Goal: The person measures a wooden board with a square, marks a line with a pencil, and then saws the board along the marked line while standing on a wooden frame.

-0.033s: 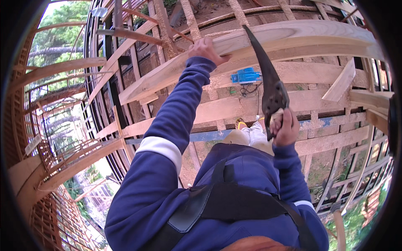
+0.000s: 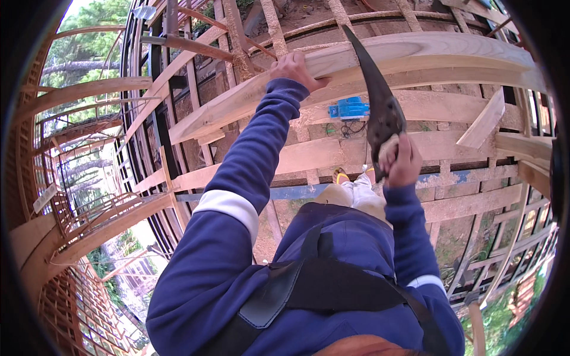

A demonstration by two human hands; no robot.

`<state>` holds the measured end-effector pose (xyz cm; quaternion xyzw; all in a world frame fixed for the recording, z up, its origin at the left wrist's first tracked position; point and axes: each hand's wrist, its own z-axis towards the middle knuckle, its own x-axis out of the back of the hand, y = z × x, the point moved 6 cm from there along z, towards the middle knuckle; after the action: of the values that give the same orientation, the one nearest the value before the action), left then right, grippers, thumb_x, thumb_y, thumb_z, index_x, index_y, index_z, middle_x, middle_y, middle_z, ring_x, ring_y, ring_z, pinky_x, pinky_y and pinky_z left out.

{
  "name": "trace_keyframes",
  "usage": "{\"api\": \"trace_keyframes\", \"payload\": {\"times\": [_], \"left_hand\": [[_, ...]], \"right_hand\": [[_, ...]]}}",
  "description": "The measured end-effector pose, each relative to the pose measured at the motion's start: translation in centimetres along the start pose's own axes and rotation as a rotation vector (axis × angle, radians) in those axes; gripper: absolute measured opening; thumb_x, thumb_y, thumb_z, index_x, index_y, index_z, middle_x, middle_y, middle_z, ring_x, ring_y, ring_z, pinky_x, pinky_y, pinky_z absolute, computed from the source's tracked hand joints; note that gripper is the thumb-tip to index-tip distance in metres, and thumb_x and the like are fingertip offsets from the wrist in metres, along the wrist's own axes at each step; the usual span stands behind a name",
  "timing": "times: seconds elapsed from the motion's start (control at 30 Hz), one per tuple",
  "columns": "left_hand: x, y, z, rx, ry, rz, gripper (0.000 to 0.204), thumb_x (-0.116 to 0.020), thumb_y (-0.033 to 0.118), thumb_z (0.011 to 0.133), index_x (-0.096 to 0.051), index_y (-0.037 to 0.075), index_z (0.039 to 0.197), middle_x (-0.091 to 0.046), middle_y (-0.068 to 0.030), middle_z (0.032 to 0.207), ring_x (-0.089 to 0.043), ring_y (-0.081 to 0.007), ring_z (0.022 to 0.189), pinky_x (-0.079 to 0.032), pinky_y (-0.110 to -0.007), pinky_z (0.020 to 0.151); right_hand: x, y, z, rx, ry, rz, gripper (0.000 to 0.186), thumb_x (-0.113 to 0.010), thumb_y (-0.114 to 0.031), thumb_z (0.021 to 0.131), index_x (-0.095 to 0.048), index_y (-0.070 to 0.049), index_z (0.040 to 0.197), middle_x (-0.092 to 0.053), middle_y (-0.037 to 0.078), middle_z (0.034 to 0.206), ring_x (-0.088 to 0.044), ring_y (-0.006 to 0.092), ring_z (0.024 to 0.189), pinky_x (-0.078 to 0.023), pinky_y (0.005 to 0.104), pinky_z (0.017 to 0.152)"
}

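A long pale wooden beam (image 2: 427,50) runs across the far side of the framework. My left hand (image 2: 294,72) grips it left of the middle, fingers over its far edge and thumb stretched along the near side. In my right hand (image 2: 404,160) is the handle of a dark handsaw (image 2: 380,98), the fingers wrapped round it. The saw's blade slants away from me over the beam, its narrow tip beyond the far edge. Whether the teeth are in a cut cannot be made out.
Below the beam sits a blue power tool (image 2: 350,108) with a dark cord. A short wood offcut (image 2: 484,121) lies on slats at right. Horizontal planks (image 2: 309,155) with gaps lie between the beam and my feet. Upright timbers and a pipe (image 2: 196,47) stand at far left.
My right hand has pushed the saw a little away from me, so its tip reaches farther past the beam. My left hand keeps its hold on the beam.
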<state>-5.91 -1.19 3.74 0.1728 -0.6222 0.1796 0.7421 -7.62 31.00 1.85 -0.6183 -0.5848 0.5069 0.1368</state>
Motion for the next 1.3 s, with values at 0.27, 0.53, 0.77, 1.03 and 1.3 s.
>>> {"api": "trace_keyframes", "payload": {"times": [0.27,0.53,0.77,1.03,1.3], "left_hand": [[-0.7,-1.6,0.4,0.034,-0.040,-0.003,0.084,-0.079,0.073,0.061,-0.068,0.006,0.110,-0.071,-0.0137,0.105,-0.069,-0.0298,0.098,-0.050,-0.043,0.090],[-2.0,0.2,-0.2,-0.023,0.034,-0.021,0.072,-0.085,0.064,0.056,-0.066,0.007,0.097,-0.070,-0.0144,0.093,-0.068,-0.0351,0.087,-0.054,-0.047,0.079],[-1.0,-0.5,-0.6,0.035,0.014,-0.015,0.077,-0.086,0.063,0.058,-0.068,0.005,0.106,-0.071,-0.0173,0.104,-0.069,-0.0347,0.097,-0.054,-0.046,0.088],[0.3,0.2,0.5,0.032,0.004,0.012,0.075,-0.084,0.064,0.059,-0.067,0.005,0.102,-0.071,-0.0172,0.102,-0.068,-0.0357,0.097,-0.052,-0.046,0.089],[0.3,-1.3,-1.0,0.052,-0.017,-0.002,0.078,-0.083,0.064,0.060,-0.067,0.005,0.108,-0.070,-0.0161,0.106,-0.067,-0.0337,0.099,-0.050,-0.045,0.091]], "right_hand": [[-1.8,0.3,1.2,-0.016,-0.031,-0.093,0.039,-0.050,-0.032,0.107,-0.047,-0.009,0.076,-0.038,0.000,0.055,-0.038,0.0115,0.040,-0.035,0.0298,0.040],[-1.0,0.9,3.9,-0.022,0.043,-0.031,0.023,-0.059,-0.027,0.103,-0.061,-0.005,0.097,-0.042,-0.005,0.058,-0.039,0.0052,0.046,-0.034,0.0243,0.041],[-4.5,0.0,9.1,0.144,-0.054,-0.043,0.039,-0.061,-0.016,0.099,-0.055,-0.001,0.135,-0.058,0.003,0.067,-0.055,0.0086,0.050,-0.049,0.0255,0.047],[-5.9,-3.0,10.2,0.253,-0.036,-0.332,0.044,-0.057,-0.013,0.099,-0.054,-0.009,0.143,-0.061,0.005,0.070,-0.057,0.0104,0.050,-0.051,0.0284,0.045],[-0.9,-1.1,-1.9,0.124,0.055,-0.414,0.041,-0.054,-0.012,0.102,-0.056,-0.004,0.143,-0.048,-0.004,0.062,-0.044,0.0037,0.045,-0.042,0.0238,0.041]]}}
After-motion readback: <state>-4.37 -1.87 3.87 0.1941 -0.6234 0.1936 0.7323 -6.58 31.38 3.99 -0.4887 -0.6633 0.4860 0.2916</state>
